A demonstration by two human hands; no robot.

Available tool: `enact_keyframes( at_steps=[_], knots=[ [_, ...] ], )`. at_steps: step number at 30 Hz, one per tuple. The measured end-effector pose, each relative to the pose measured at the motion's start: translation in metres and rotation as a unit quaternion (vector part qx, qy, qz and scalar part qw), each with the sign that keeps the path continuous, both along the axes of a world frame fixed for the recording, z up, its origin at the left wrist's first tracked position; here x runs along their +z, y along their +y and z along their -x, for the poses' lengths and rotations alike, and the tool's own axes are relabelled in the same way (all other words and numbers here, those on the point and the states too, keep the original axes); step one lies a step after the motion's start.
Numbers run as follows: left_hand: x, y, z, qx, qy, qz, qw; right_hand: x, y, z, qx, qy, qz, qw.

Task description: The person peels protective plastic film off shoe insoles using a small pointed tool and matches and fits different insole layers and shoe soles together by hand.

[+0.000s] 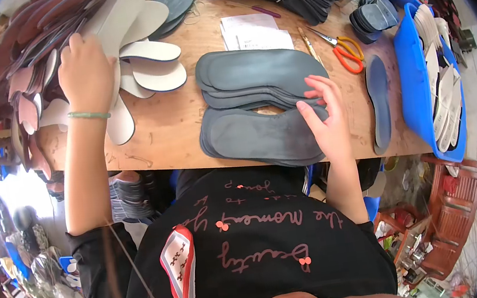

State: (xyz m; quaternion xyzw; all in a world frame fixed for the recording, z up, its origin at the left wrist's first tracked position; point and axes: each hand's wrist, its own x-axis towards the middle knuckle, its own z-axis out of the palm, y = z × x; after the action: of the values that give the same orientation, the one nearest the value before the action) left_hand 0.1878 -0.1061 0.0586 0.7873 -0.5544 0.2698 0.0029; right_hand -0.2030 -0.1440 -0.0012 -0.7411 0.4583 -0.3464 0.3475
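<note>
Starting upper left, the left hand [86, 72] is seen curled over a messy fan of pale insoles [139, 23], though whether one's gripped can't be told. On the surface [167, 125] mid-frame, two dark insole stacks [254, 132] are parked, their right ends partly covered by the right hand [330, 118], open with fingers spread. Further right, orange-handled scissors [347, 58], a lone dark insole [379, 105] and a blue bin [414, 79] are spotted.

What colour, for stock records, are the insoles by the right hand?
Those insoles are dark bluish grey; see the head view.
</note>
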Motion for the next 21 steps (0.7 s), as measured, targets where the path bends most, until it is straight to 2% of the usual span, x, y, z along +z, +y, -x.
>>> enact_keyframes(
  at_steps=[3, 7, 9, 10, 11, 12, 13, 14, 15, 17, 19, 20, 21],
  knots=[
    [-0.009, 0.000, 0.000, -0.036, 0.007, 0.023, 0.999, -0.001, 0.001, 0.006, -0.011, -0.002, 0.000, 1.000],
    [0.021, 0.008, 0.009, 0.003, 0.236, 0.051, 0.970, -0.006, 0.000, 0.023, -0.033, -0.043, -0.024, 0.998],
    [0.041, 0.020, 0.011, -0.039, 0.339, 0.122, 0.932, -0.006, -0.004, 0.033, -0.050, -0.059, -0.033, 0.996],
    [0.046, 0.024, 0.020, -0.096, 0.490, 0.137, 0.856, -0.002, -0.004, 0.033, -0.061, -0.066, -0.039, 0.995],
    [0.048, 0.028, 0.034, -0.149, 0.627, 0.144, 0.751, 0.002, 0.001, 0.026, -0.053, -0.081, -0.009, 0.995],
    [0.044, 0.036, 0.050, -0.154, 0.661, 0.067, 0.731, 0.020, 0.009, 0.002, -0.045, -0.095, 0.023, 0.994],
    [0.032, 0.043, 0.068, -0.158, 0.691, -0.009, 0.706, 0.019, 0.012, -0.012, -0.030, -0.087, 0.086, 0.992],
    [0.008, 0.045, 0.090, -0.371, 0.495, -0.013, 0.786, 0.019, 0.015, -0.025, -0.019, -0.078, 0.150, 0.985],
    [0.011, 0.045, 0.121, -0.372, 0.529, -0.111, 0.754, 0.002, 0.014, -0.034, -0.001, -0.047, 0.244, 0.969],
    [-0.008, 0.043, 0.163, -0.400, 0.676, -0.161, 0.598, -0.008, 0.012, -0.036, 0.033, 0.044, 0.333, 0.941],
    [-0.001, 0.025, 0.163, -0.406, 0.663, -0.221, 0.589, -0.009, 0.005, -0.030, 0.065, 0.162, 0.328, 0.928],
    [0.000, 0.017, 0.159, -0.407, 0.657, -0.251, 0.583, -0.012, 0.000, -0.024, 0.039, 0.154, 0.295, 0.942],
    [-0.029, 0.017, 0.157, -0.423, 0.665, -0.118, 0.604, -0.016, -0.007, -0.015, 0.013, 0.145, 0.262, 0.954]
  ],
)
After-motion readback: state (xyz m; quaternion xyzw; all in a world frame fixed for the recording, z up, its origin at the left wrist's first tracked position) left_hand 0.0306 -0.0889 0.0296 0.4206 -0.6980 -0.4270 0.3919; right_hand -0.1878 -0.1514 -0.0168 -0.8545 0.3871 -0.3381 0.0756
